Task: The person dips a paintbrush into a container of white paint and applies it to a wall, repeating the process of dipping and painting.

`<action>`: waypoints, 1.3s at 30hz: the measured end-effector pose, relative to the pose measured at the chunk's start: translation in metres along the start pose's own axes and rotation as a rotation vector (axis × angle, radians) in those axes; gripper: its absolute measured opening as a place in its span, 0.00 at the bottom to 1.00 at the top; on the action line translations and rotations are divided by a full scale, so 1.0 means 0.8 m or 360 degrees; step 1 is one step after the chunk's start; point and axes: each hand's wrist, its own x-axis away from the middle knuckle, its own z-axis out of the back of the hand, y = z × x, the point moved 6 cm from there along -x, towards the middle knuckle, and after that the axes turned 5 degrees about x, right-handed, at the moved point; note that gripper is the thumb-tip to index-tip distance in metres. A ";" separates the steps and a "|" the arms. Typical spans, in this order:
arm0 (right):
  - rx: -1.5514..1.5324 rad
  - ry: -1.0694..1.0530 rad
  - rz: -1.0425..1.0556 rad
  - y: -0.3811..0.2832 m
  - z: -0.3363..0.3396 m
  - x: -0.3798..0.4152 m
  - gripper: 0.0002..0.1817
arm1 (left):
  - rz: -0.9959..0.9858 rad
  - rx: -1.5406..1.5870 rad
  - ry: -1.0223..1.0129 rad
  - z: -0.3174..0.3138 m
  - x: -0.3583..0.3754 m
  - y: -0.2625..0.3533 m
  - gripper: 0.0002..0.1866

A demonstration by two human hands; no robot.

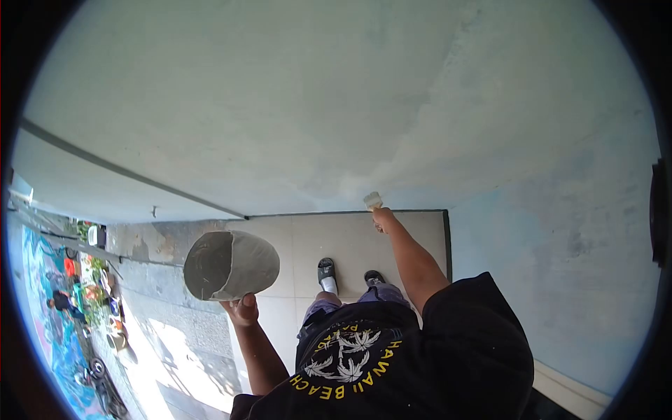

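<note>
My left hand (pixel 243 310) is closed around the lower part of a grey, paint-smeared bucket (pixel 255 264), which is tilted with its wide mouth facing left. Inside, the bucket looks dark grey; its contents are hidden. With my right arm stretched forward, my right hand (pixel 382 220) grips the handle of a flat paintbrush (pixel 373 199). The pale bristles overlap the bottom part of the wall (pixel 336 105) in this view. That wall shows a darker grey-green area above and uneven, lighter bluish patches lower down.
A tiled floor (pixel 273 234) lies under my feet, with dark skirting along the wall. Another bluish wall (pixel 560 252) meets it at the right corner. Far left are potted plants, a parked motorcycle (pixel 105 392), a person (pixel 63 304) and a painted mural.
</note>
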 end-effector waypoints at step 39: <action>-0.0160 -0.0047 0.0760 -0.041 0.046 0.081 0.22 | 0.0161 -0.0499 0.0527 -0.014 0.287 -0.005 0.55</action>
